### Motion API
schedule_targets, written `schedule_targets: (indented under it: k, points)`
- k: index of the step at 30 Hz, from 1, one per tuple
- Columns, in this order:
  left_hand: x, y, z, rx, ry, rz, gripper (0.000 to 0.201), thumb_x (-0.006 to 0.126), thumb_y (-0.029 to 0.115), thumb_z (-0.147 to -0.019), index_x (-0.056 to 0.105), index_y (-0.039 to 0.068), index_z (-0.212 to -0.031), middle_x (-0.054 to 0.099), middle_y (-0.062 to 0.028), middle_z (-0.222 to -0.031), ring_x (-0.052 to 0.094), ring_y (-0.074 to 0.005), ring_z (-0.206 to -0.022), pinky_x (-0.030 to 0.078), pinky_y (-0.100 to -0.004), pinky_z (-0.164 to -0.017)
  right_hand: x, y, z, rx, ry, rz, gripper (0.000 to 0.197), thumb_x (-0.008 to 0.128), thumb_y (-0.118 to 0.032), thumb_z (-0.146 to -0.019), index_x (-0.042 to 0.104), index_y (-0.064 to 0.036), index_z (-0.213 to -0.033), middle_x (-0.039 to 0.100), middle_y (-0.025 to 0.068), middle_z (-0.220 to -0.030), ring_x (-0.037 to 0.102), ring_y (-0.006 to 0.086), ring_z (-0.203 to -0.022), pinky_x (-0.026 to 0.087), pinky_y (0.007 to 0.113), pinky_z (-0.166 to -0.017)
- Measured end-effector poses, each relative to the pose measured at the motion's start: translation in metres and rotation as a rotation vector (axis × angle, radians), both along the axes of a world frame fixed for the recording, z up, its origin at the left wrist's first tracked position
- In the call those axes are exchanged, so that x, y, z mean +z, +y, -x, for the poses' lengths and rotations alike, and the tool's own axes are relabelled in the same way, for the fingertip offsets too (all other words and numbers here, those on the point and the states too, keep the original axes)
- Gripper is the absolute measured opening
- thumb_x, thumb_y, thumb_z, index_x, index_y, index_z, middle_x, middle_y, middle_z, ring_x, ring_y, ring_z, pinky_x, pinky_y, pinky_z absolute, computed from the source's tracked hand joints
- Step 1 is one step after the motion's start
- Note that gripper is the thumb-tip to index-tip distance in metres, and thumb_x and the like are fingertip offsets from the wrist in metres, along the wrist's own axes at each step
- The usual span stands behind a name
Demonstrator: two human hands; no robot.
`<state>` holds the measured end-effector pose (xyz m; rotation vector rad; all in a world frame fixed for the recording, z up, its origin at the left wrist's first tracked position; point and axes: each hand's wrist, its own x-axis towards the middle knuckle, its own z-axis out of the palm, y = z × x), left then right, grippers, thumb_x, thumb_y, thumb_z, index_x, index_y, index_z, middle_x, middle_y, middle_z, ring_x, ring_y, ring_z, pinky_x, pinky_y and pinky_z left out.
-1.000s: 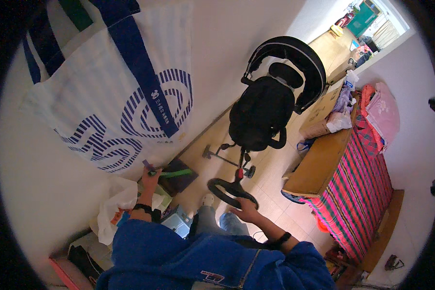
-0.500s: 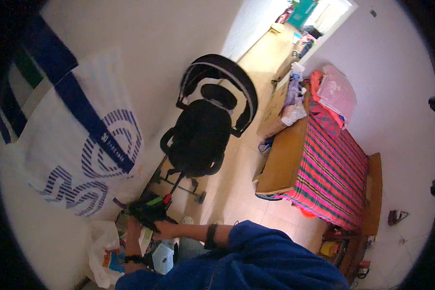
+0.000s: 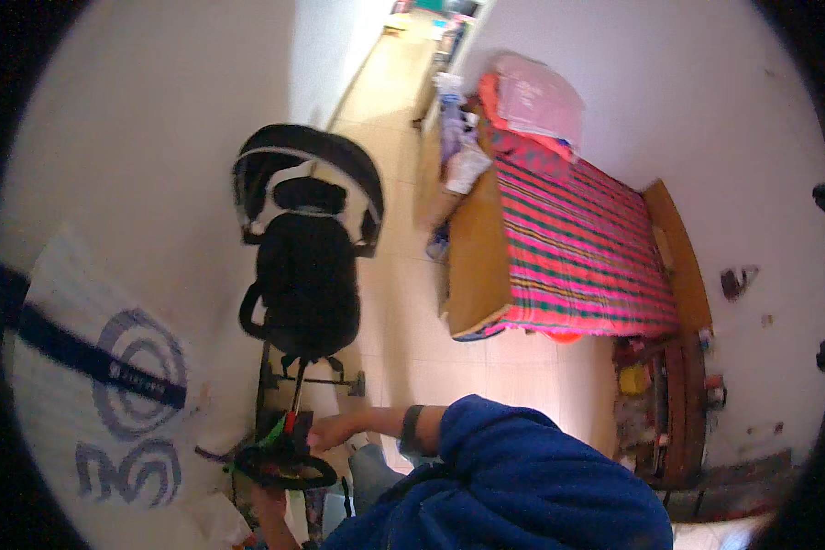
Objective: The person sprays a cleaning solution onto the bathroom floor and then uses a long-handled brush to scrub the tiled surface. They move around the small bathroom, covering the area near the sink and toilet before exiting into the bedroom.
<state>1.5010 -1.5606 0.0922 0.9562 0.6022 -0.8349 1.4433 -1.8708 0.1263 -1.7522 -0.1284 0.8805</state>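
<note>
Close to me at the lower left is a black looped thing [image 3: 289, 467] with green patches; I cannot make out its kind. My right hand [image 3: 328, 433] is closed at its right edge, near a small red part. Below the loop is my left hand [image 3: 268, 502], its fingers hidden by the black thing. Just beyond stands a black child's stroller [image 3: 307, 284] with an arched canopy [image 3: 312, 147], its thin pole reaching toward the red part and my hands.
A white bag with blue straps [image 3: 110, 394] hangs at the left wall. To the right stands a wooden bed [image 3: 477, 284] with a striped cover [image 3: 587, 257] and folded pink bedding [image 3: 539, 101]. A shelf [image 3: 678, 403] holds various things beside it. Pale floor tiles [image 3: 403, 302] run between.
My view has turned, so the stroller and bed sit farther left. The black looped thing has opened out into a wider ring, and my left hand is now below it.
</note>
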Motion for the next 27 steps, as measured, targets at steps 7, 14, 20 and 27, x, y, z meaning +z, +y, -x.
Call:
schedule_targets:
  k: [7,14,20,27]
  points:
    - [0.010,-0.007,0.033,-0.225,-0.149,-0.002,0.043,0.056,0.029,-0.097,0.053,0.006,-0.134,0.061,-0.0062,-0.111,0.057,-0.0205,-0.096,0.047,-0.0348,-0.080,-0.033,-0.168,0.203,-0.464,0.049,0.462,0.053,0.060,-0.047,-0.089,0.064,-0.0036,-0.119,0.066,0.0224,-0.109,0.061,0.0370,-0.106,0.047,0.044,-0.093]
    - [0.025,-0.081,0.106,-0.802,-0.081,-0.127,0.043,0.057,0.029,-0.096,0.054,0.006,-0.132,0.062,-0.0074,-0.110,0.057,-0.0213,-0.095,0.047,-0.0349,-0.080,-0.113,-0.143,0.497,-0.319,0.458,0.629,0.056,0.063,-0.056,-0.084,0.068,-0.0055,-0.109,0.069,0.0180,-0.106,0.065,0.0364,-0.088,0.052,0.045,-0.082]
    - [0.035,-0.162,0.183,-1.312,-0.184,-0.188,0.042,0.058,0.029,-0.095,0.055,0.005,-0.131,0.062,-0.0083,-0.108,0.057,-0.0219,-0.095,0.046,-0.0351,-0.080,-0.083,-0.029,0.643,-1.239,0.880,-0.028,0.045,0.064,-0.050,-0.086,0.073,-0.0089,-0.103,0.071,0.0129,-0.098,0.067,0.0261,-0.086,0.053,0.041,-0.080]
    - [0.043,-0.286,0.314,-1.860,-0.419,-0.177,0.042,0.059,0.028,-0.095,0.056,0.005,-0.129,0.063,-0.0094,-0.106,0.058,-0.0226,-0.094,0.046,-0.0352,-0.080,-0.083,0.009,0.744,-1.455,0.664,-0.131,0.053,0.066,-0.055,-0.085,0.073,-0.0064,-0.104,0.070,0.0076,-0.091,0.064,0.0219,-0.079,0.052,0.038,-0.075]
